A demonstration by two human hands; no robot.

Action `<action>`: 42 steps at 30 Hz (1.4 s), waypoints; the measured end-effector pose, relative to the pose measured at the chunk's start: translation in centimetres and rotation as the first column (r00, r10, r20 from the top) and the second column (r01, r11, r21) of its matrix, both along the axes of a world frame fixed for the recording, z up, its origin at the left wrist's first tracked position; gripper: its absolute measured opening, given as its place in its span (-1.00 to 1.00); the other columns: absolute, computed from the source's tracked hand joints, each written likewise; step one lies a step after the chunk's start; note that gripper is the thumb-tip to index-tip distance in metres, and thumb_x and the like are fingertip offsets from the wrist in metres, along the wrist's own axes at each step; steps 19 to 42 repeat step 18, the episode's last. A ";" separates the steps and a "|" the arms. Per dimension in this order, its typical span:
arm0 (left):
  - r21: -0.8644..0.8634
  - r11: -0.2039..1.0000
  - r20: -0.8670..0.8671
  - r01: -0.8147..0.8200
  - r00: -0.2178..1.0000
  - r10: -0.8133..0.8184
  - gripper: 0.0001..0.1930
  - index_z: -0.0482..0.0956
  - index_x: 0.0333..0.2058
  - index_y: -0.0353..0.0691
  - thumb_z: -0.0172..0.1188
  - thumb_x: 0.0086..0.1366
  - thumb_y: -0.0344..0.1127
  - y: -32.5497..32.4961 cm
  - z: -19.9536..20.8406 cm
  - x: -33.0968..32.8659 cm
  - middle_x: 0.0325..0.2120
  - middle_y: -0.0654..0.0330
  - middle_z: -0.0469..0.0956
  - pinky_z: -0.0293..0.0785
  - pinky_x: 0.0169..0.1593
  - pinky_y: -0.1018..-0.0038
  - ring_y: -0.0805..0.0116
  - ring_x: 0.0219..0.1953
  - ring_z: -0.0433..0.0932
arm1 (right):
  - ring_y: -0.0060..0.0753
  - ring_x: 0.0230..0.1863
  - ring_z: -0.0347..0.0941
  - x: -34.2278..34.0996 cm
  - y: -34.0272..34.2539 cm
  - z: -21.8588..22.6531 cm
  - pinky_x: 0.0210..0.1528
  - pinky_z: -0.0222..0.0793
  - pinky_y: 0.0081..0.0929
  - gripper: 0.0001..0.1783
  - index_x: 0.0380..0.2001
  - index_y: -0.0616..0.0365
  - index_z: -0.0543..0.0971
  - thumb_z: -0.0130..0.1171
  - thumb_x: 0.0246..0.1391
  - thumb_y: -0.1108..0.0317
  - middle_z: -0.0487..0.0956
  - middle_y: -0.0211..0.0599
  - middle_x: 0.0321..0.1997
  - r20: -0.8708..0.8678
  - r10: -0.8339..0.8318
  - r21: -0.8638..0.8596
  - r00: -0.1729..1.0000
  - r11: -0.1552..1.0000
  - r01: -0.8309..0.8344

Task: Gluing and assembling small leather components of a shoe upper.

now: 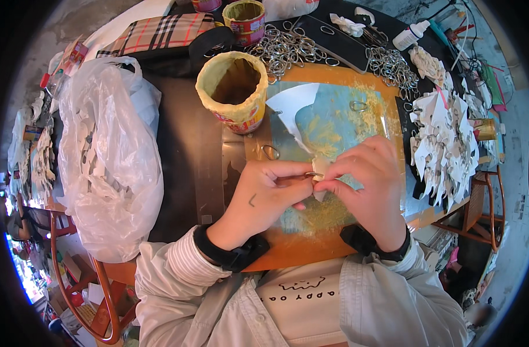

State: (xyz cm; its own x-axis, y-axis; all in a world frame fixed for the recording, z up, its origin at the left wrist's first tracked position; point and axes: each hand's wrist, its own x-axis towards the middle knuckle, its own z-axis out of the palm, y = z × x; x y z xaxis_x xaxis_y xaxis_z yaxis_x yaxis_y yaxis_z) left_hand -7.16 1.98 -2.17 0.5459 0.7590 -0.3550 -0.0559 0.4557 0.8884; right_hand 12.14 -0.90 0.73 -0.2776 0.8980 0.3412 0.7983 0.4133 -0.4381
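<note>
My left hand (264,191) is closed, thumb and forefinger pinching a small metal ring (312,173). The fingertips of my right hand (371,185) meet it, closed on a pale, cream-coloured small piece (320,165) that lies against the ring. Part of this piece sticks up above the fingers and a bit shows below; whether it is leather or paper I cannot tell. Both hands are over a blue-grey work sheet (293,222) smeared with yellow residue. Two loose metal rings lie nearby, one ring (270,152) left of the hands, another ring (358,106) farther off.
A yellow-crusted tub (232,110) stands beyond my left hand, near a white cut sheet (293,104). A translucent plastic bag (111,168) fills the left. Heaped metal rings (285,49), a white bottle (411,36) and a checked pouch (160,34) lie farther back. White pieces (444,144) pile up at right.
</note>
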 end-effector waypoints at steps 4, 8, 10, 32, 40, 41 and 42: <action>0.003 1.000 -0.044 -0.028 0.999 0.029 -0.69 0.60 -0.06 -0.37 0.16 0.20 -0.47 0.0 0.0 0.0 -0.41 0.23 0.65 0.50 -0.38 0.67 0.63 -0.45 0.54 | -0.22 -0.26 0.39 -0.4 0.3 -0.3 -0.13 0.29 -0.34 -0.73 -0.44 -0.02 0.62 0.42 -0.34 0.32 0.56 -0.45 -0.39 -0.074 0.002 -0.043 0.997 0.999 -0.006; 0.006 1.000 -0.090 0.010 0.996 -0.009 -0.72 0.60 -0.07 -0.39 0.15 0.24 -0.46 0.1 0.3 -0.1 -0.42 0.29 0.59 0.43 -0.42 0.68 0.65 -0.48 0.47 | -0.24 -0.28 0.40 -0.2 0.1 -0.8 -0.19 0.32 -0.37 -0.75 -0.45 -0.02 0.63 0.41 -0.34 0.37 0.57 -0.47 -0.37 -0.081 -0.008 0.037 0.997 0.999 0.011; -0.001 1.000 -0.088 0.017 0.996 -0.017 -0.72 0.59 -0.07 -0.39 0.15 0.24 -0.46 0.1 0.2 0.0 -0.42 0.30 0.58 0.41 -0.43 0.68 0.65 -0.49 0.45 | -0.25 -0.28 0.40 -0.1 0.1 -1.0 -0.21 0.33 -0.37 -0.75 -0.44 -0.01 0.63 0.40 -0.34 0.39 0.57 -0.47 -0.36 -0.037 0.049 0.098 0.998 0.994 -0.045; -0.056 0.998 -0.034 0.011 0.999 -0.013 -0.68 0.55 0.00 -0.35 0.14 0.26 -0.46 0.0 -0.4 -0.2 -0.32 0.20 0.61 0.47 -0.32 0.68 0.60 -0.40 0.51 | -0.25 -0.25 0.42 -0.7 -0.3 -0.6 -0.10 0.30 -0.24 -0.76 -0.43 -0.01 0.66 0.35 -0.32 0.45 0.59 -0.53 -0.30 0.007 -0.051 -0.057 0.999 0.997 0.051; -0.056 0.998 -0.034 0.011 0.999 -0.013 -0.68 0.55 0.00 -0.35 0.14 0.26 -0.46 0.0 -0.4 -0.2 -0.32 0.20 0.61 0.47 -0.32 0.68 0.60 -0.40 0.51 | -0.25 -0.25 0.42 -0.7 -0.3 -0.6 -0.10 0.30 -0.24 -0.76 -0.43 -0.01 0.66 0.35 -0.32 0.45 0.59 -0.53 -0.30 0.007 -0.051 -0.057 0.999 0.997 0.051; -0.056 0.998 -0.034 0.011 0.999 -0.013 -0.68 0.55 0.00 -0.35 0.14 0.26 -0.46 0.0 -0.4 -0.2 -0.32 0.20 0.61 0.47 -0.32 0.68 0.60 -0.40 0.51 | -0.25 -0.25 0.42 -0.7 -0.3 -0.6 -0.10 0.30 -0.24 -0.76 -0.43 -0.01 0.66 0.35 -0.32 0.45 0.59 -0.53 -0.30 0.007 -0.051 -0.057 0.999 0.997 0.051; -0.056 0.998 -0.034 0.011 0.999 -0.013 -0.68 0.55 0.00 -0.35 0.14 0.26 -0.46 0.0 -0.4 -0.2 -0.32 0.20 0.61 0.47 -0.32 0.68 0.60 -0.40 0.51 | -0.25 -0.25 0.42 -0.7 -0.3 -0.6 -0.10 0.30 -0.24 -0.76 -0.43 -0.01 0.66 0.35 -0.32 0.45 0.59 -0.53 -0.30 0.007 -0.051 -0.057 0.999 0.997 0.051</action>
